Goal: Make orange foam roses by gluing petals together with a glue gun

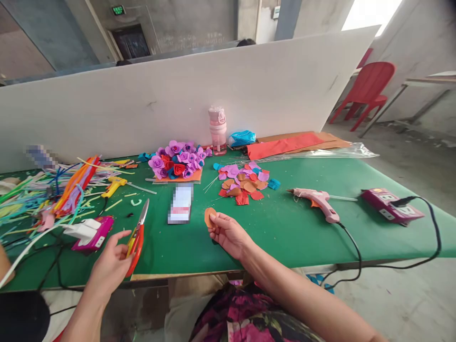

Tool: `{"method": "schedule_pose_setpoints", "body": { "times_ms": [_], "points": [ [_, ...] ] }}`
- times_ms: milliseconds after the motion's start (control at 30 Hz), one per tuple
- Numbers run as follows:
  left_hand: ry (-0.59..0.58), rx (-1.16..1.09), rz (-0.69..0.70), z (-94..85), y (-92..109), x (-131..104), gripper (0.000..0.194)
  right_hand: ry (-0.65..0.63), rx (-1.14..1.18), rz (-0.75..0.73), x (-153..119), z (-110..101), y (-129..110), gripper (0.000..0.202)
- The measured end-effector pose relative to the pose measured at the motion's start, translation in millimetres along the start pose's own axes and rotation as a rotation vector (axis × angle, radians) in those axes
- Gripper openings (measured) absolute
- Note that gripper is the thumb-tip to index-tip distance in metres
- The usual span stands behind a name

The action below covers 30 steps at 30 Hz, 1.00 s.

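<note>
My right hand point(230, 233) pinches an orange-brown petal point(208, 217) between thumb and fingertips, held above the green table point(199, 251). At the front left, my left hand point(112, 259) has its fingers apart beside the handles of a pair of scissors point(139, 237). Its fingertips reach the handles; whether they touch cannot be made out. The scissors have orange and yellow handles, blades pointing away from me. Beyond my right hand lies a loose pile of purple, orange-brown, red and blue petals point(244, 183). A phone point(180, 203) lies between my hands, further back.
Purple and red flowers point(180, 159) cluster behind the phone, near a pink bottle point(217, 130). A pink glue gun point(318, 199) and corded power strip point(392, 205) lie right. Left are a yellow glue gun point(114, 186), power strip point(94, 233) and colourful stems point(76, 185). A white partition point(171, 95) stands behind.
</note>
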State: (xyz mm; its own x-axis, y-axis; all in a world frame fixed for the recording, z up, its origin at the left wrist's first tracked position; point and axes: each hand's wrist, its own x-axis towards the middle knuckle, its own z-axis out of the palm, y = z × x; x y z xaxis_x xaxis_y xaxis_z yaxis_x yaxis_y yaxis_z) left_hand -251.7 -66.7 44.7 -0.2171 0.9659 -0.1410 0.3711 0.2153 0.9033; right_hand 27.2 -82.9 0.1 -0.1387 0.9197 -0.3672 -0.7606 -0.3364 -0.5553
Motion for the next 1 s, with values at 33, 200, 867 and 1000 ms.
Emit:
{"method": "schedule_pose_setpoints", "body": {
  "times_ms": [33, 200, 867, 1000],
  "points": [
    [-0.028, -0.088, 0.005, 4.9, -1, -14, 0.071, 0.022, 0.056, 0.015, 2, -1, -2, 0.035],
    [-0.281, -0.284, -0.123, 40.0, 4, -82, 0.057, 0.073, 0.175, 0.022, 12, 0, -5, 0.024],
    [-0.815, -0.554, -0.441, 73.9, 48, -109, 0.043, 0.119, 0.269, 0.053, 17, 2, -2, 0.002],
    [-0.836, -0.525, -0.441, 73.1, 46, -107, 0.034, 0.168, 0.281, 0.055, 17, 4, -2, 0.003]
  ]
}}
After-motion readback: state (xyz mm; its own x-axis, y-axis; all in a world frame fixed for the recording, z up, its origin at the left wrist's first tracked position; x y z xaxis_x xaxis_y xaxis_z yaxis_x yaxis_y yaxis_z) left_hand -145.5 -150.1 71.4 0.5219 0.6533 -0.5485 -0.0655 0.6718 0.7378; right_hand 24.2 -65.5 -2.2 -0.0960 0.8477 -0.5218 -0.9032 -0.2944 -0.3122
